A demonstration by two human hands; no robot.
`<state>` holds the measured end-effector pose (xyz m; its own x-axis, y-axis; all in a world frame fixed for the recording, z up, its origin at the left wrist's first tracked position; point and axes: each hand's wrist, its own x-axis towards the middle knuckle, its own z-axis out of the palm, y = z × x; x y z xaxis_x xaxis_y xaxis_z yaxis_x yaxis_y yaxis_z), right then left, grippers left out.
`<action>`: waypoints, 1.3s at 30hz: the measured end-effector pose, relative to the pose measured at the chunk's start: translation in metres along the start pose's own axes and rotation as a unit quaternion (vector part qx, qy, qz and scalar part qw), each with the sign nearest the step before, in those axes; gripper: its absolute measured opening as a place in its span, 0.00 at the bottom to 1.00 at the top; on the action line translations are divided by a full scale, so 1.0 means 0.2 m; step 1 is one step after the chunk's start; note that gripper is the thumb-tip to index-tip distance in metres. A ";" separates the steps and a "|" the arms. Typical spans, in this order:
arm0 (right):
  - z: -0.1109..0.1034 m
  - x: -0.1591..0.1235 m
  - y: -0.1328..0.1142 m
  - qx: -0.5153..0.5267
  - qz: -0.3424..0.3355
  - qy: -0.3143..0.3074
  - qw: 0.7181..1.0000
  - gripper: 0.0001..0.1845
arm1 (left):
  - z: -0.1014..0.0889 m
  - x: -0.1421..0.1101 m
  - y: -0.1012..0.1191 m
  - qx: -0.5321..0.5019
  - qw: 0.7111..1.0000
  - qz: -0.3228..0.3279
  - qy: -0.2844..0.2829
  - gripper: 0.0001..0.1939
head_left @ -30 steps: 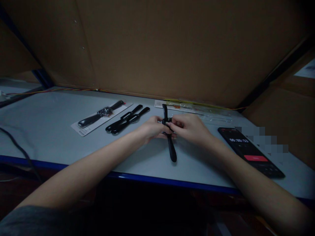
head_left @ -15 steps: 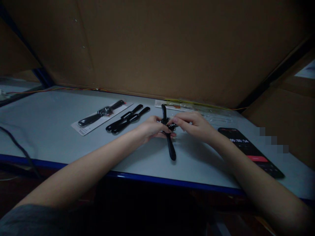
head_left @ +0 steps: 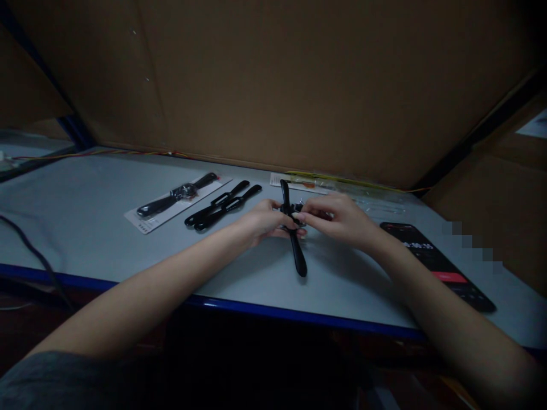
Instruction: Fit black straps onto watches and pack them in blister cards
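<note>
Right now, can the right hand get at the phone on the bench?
Probably yes. The right hand is pinching the black watch strap, but the phone lies close to its right, with no object showing between them. It would likely need to let go of the strap first.

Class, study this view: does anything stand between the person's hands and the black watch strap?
Nothing visible does: the left hand and right hand both grip the black watch strap at its middle.
</note>
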<state>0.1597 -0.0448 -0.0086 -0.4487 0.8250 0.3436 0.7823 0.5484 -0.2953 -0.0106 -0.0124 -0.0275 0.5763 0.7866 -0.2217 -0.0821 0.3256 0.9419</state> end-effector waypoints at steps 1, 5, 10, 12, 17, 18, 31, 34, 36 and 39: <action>0.00 0.00 -0.01 0.018 -0.005 -0.008 1.000 0.16 | 0.00 0.00 0.00 0.003 1.000 0.001 -0.002 0.16; 0.00 0.01 -0.04 0.040 -0.015 0.004 0.999 0.19 | 0.00 -0.01 0.01 0.003 1.000 -0.004 -0.006 0.14; -0.01 0.01 0.00 0.008 -0.020 0.009 1.000 0.19 | 0.00 0.00 0.00 -0.009 1.000 -0.001 -0.021 0.13; -0.01 0.01 0.01 -0.022 -0.011 0.011 1.000 0.20 | 0.00 0.00 0.00 -0.017 1.000 -0.002 -0.022 0.12; -0.01 0.01 -0.01 -0.006 0.003 0.011 1.000 0.23 | 0.01 -0.01 0.01 -0.024 1.000 -0.005 0.000 0.14; -0.01 0.00 -0.02 0.010 0.000 0.007 1.000 0.23 | 0.01 -0.01 0.01 -0.020 1.000 -0.004 0.006 0.14; -0.01 0.00 -0.02 0.040 0.005 -0.003 0.999 0.24 | 0.00 0.00 0.00 -0.024 1.000 -0.002 0.016 0.17; 0.00 0.00 -0.02 0.043 0.010 -0.006 0.999 0.24 | 0.01 -0.01 0.01 -0.017 1.000 -0.006 0.012 0.14; 0.00 0.00 -0.01 0.017 0.023 0.005 1.000 0.23 | 0.01 -0.01 0.01 -0.014 1.000 -0.009 0.006 0.13; 0.00 0.00 0.00 -0.021 0.043 0.018 0.999 0.22 | 0.01 -0.02 0.02 -0.010 1.000 -0.009 0.004 0.14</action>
<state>0.1602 -0.0441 -0.0079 -0.3644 0.8628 0.3505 0.8346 0.4695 -0.2881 -0.0107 -0.0150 -0.0234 0.5711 0.7847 -0.2410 -0.0873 0.3499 0.9327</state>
